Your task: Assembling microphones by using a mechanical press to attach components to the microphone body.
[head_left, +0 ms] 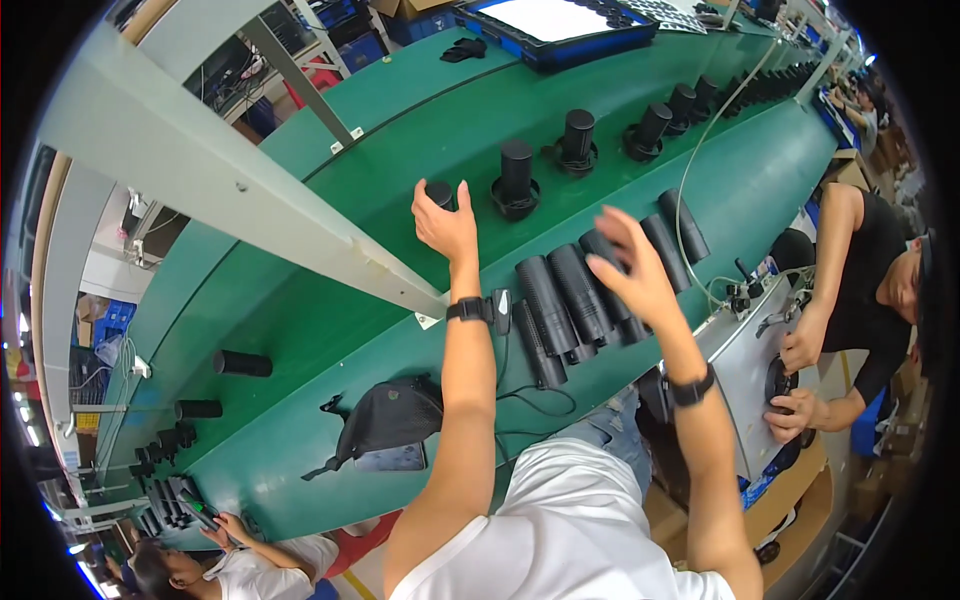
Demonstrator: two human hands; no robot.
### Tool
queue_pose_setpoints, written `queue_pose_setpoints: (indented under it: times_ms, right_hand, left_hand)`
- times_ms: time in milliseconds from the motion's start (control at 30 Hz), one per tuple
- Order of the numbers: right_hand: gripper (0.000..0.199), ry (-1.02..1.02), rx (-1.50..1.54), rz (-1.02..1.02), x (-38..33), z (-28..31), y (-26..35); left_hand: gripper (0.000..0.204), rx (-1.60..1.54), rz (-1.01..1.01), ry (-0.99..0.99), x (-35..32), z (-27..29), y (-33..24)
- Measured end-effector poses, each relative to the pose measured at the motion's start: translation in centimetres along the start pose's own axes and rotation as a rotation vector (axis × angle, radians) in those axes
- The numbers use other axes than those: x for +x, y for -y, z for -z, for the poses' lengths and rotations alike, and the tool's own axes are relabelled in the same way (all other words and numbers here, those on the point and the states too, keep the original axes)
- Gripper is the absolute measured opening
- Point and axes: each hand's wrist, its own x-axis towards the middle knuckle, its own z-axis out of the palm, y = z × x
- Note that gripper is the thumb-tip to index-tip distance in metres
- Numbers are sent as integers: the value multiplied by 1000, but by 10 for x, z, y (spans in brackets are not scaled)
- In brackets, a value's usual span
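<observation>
My left hand (446, 228) reaches over the green belt, its fingers and thumb curled around a short black cylinder (439, 194); the palm hides the cylinder's lower part. My right hand (640, 275) is slightly blurred, fingers spread, with nothing gripped. It hovers over a row of ribbed black cylinders (578, 290) lying on their sides on the near green ledge, and partly covers some of them. Just right of my left hand, a black cylinder with a ring-like base (516, 178) stands upright on the belt, and a similar black cylinder (577, 140) stands beyond it.
A pale metal post (270, 215) slants down left of my left hand. A black bag (390, 420) and a cable (540, 400) lie on the near ledge. Another thin cable (690, 170) hangs at the right. One co-worker (850, 280) sits at right, another (250, 560) at lower left.
</observation>
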Motion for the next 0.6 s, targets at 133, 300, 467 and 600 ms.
queue_pose_setpoints:
  times_ms: [133,300,467,600]
  right_hand:
    - [58,-47,361,-168,-99,11,-26]
    - [62,-231,321,-159,-130,30,-7]
    - [82,-75,560,137,-127,45,25]
    - [71,-260,579,-40,-167,68,24]
  left_hand:
    - [54,-266,-128,-37,5,13,-3]
    - [52,-733,-303,503,-48,91,-114]
    - [72,-1280,-339,1223,-115,136,-212]
    - [60,-1322,-402,1077,-174,144,-236]
